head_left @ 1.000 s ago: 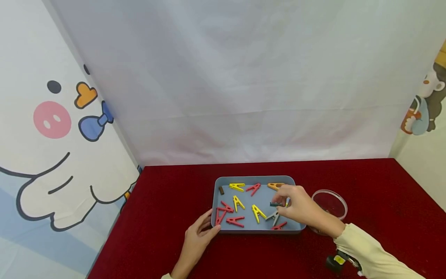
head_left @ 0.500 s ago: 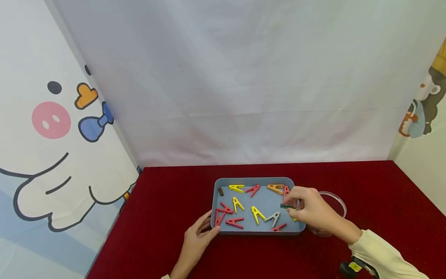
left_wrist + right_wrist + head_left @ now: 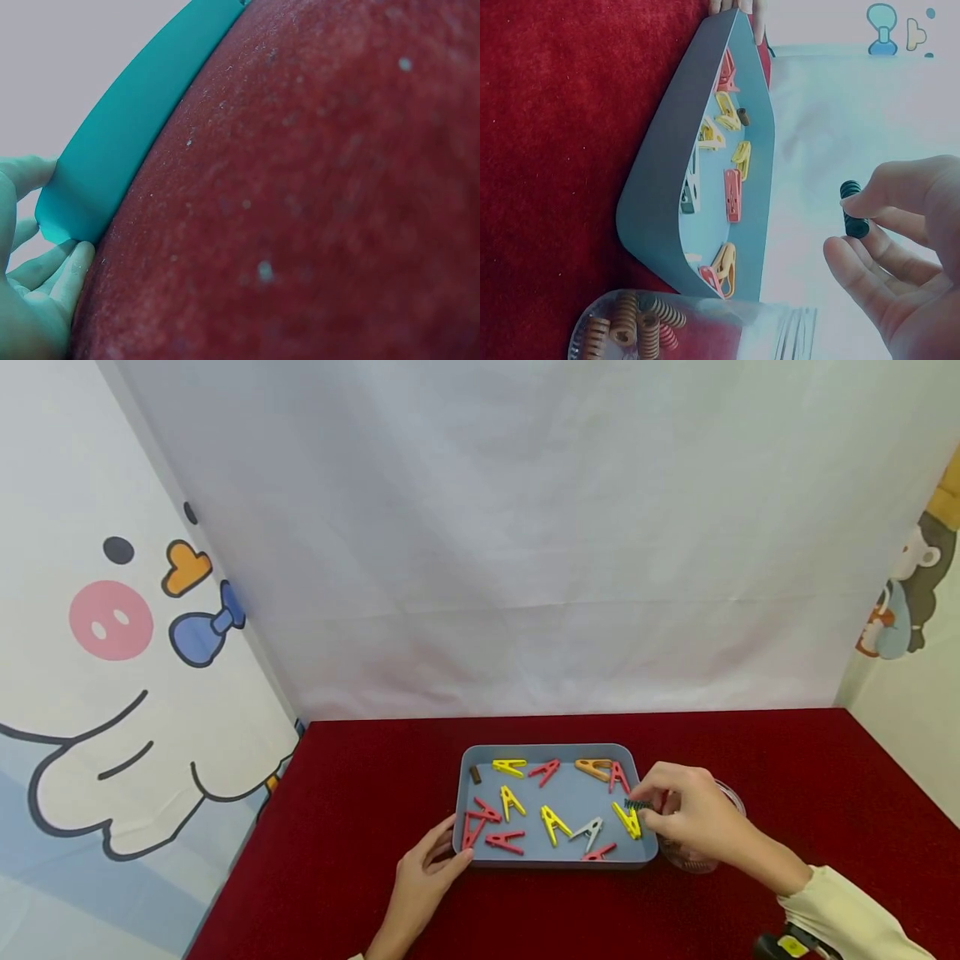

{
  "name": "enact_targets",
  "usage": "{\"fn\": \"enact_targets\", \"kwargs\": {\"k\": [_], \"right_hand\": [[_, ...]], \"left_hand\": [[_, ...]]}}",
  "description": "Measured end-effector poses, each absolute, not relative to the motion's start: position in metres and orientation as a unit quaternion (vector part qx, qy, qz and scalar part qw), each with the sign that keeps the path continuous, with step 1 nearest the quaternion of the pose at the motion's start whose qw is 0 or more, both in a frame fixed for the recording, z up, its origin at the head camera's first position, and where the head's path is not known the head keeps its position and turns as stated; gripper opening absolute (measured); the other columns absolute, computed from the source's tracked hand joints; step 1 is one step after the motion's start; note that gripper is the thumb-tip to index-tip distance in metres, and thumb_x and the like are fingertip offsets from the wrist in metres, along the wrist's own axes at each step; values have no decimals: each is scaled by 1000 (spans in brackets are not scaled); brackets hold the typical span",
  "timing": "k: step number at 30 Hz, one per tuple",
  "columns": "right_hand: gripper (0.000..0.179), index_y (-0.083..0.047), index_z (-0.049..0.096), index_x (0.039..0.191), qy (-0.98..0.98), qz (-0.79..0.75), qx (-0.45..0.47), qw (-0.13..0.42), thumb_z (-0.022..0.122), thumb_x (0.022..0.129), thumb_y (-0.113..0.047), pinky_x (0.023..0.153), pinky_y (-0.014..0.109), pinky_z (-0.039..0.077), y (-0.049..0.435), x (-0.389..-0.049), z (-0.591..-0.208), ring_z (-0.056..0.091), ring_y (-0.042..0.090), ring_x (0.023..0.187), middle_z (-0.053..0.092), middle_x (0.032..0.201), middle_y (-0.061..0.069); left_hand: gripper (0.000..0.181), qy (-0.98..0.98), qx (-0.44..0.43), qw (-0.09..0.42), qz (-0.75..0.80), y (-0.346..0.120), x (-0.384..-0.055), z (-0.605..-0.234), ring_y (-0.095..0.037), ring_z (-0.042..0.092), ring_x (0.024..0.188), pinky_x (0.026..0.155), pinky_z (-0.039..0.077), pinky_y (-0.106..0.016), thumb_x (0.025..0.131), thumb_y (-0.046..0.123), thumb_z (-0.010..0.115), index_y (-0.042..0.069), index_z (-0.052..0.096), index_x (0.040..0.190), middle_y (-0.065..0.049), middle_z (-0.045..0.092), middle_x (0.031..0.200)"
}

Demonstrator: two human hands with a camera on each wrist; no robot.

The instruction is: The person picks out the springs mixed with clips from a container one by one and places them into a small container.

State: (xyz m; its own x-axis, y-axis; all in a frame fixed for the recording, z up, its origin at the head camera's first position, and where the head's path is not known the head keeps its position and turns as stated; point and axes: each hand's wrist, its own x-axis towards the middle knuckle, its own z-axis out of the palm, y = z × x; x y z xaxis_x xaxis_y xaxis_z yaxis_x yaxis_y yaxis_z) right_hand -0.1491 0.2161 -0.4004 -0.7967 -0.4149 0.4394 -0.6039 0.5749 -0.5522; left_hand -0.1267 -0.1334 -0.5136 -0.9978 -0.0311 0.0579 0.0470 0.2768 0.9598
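Note:
My right hand (image 3: 697, 810) pinches a dark green coil spring (image 3: 853, 210) between thumb and fingers. In the head view the spring lies over the right end of a grey-blue tray (image 3: 525, 863). My left hand (image 3: 420, 881) grips the tray's near left corner, thumb at the front and fingers along the side; the left wrist view shows fingertips against the tray wall (image 3: 124, 139). Inside the tray lie several red and yellow clothespins, such as a yellow clothespin (image 3: 555, 825), plus a grey clothespin (image 3: 588, 833) and an orange clothespin (image 3: 594, 768).
A clear round plastic container (image 3: 705, 306) stands at the tray's right end, partly behind my right hand in the head view. Several brown springs (image 3: 649, 334) and a red one lie in it. A small brown cylinder (image 3: 475, 774) sits in the tray's far left corner. Dark red cloth (image 3: 375, 785) covers the table.
My right hand has moved right with the green spring, from over the grey clothespin toward the tray's right edge, uncovering red and yellow clothespins. The left hand stays at the corner.

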Motion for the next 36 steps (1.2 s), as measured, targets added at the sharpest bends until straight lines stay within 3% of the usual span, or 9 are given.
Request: {"fn": "enact_targets", "kwargs": {"k": [9, 24, 36], "right_hand": [[31, -23, 65, 80, -889, 355, 261, 127, 68, 66, 5, 48, 22, 44, 228, -146, -401, 47, 8, 58, 53, 71, -10], [28, -14, 66, 80, -886, 361, 253, 145, 69, 63, 8, 46, 22, 43, 239, -143, -402, 49, 13, 58, 55, 71, -3], [32, -16, 65, 80, -879, 364, 261, 166, 69, 62, 9, 47, 19, 43, 254, -141, -402, 48, 7, 60, 57, 77, -7]], "left_hand": [[56, -796, -6, 32, -604, -133, -126, -514, -18, 51, 105, 77, 46, -22, 74, 35, 69, 28, 48, 126, -5, 53, 115], [55, -793, -5, 39, -607, -133, -126, -515, -17, 52, 103, 76, 47, -22, 74, 33, 70, 28, 50, 125, -5, 54, 114], [57, -790, -2, 39, -611, -133, -127, -514, -17, 52, 103, 76, 47, -23, 73, 35, 70, 27, 50, 125, -3, 54, 115]]}}
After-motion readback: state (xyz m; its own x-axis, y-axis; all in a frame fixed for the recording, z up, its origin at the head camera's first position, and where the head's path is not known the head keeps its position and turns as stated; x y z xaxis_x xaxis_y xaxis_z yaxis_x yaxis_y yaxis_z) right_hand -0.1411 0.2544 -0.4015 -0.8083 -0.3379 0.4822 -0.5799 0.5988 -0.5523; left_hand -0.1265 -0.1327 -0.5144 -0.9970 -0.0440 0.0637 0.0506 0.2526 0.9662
